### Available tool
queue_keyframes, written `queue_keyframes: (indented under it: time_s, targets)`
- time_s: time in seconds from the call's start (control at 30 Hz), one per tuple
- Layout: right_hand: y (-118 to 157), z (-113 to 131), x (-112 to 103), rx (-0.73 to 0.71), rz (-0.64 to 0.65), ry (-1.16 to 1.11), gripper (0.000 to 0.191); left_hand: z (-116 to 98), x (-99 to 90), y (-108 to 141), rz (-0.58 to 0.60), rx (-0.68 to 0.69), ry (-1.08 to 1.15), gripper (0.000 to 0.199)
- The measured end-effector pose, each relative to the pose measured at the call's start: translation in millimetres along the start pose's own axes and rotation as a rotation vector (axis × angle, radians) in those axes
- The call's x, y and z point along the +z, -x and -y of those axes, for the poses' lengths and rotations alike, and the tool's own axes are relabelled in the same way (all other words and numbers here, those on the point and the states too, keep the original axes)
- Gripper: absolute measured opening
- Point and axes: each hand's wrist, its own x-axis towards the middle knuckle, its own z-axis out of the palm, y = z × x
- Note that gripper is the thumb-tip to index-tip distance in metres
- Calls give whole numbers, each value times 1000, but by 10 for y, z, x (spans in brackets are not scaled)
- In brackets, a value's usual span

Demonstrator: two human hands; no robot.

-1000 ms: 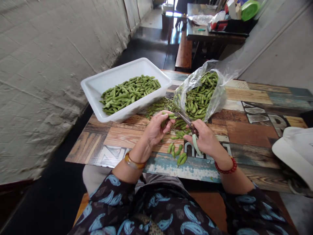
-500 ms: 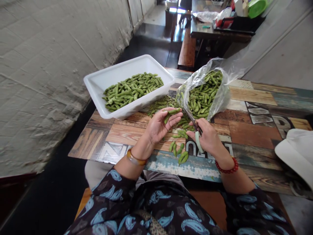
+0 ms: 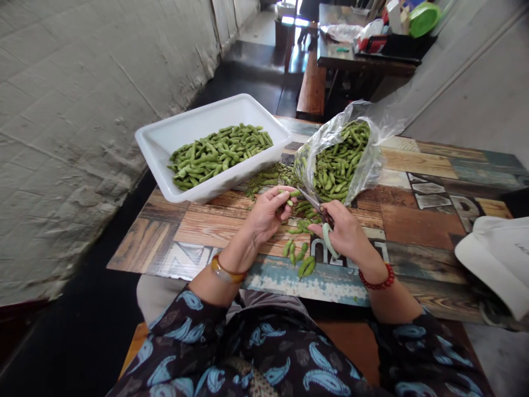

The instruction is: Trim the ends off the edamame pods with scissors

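My left hand (image 3: 266,215) is closed round green pods (image 3: 295,193), one of which sticks out past the fingertips. My right hand (image 3: 345,229) grips scissors (image 3: 328,238) with pale green handles; their blades point left, at the tip of that pod. Loose pods (image 3: 306,267) lie on the patchwork-print table (image 3: 215,225) below and between the hands. Small green trimmings (image 3: 268,177) are heaped behind my left hand. A white tub (image 3: 215,194) holding many pods stands at the back left. Behind my right hand, a clear plastic bag (image 3: 374,165) lies open, full of pods.
A white cap (image 3: 494,256) rests at the table's right end. Beyond the table are a wooden bench (image 3: 312,85) and another table (image 3: 336,55) with a black tray (image 3: 392,45) of items. A rough pale wall (image 3: 74,121) runs along the left.
My left fingers have closed more round the pods, and the scissor blades have come nearer to the pod's tip. The whole view has shifted slightly.
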Motion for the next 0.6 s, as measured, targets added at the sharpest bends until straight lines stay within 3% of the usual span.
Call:
queue_keyframes:
  time_s: [0.2,0.6]
  targets:
    - [4,44,-9,-11,-4,19,30,45,-2,5,65,0,-78,37]
    - [11,93,-56,-27,35,12,23,38,8,25,94,-51,-89,38]
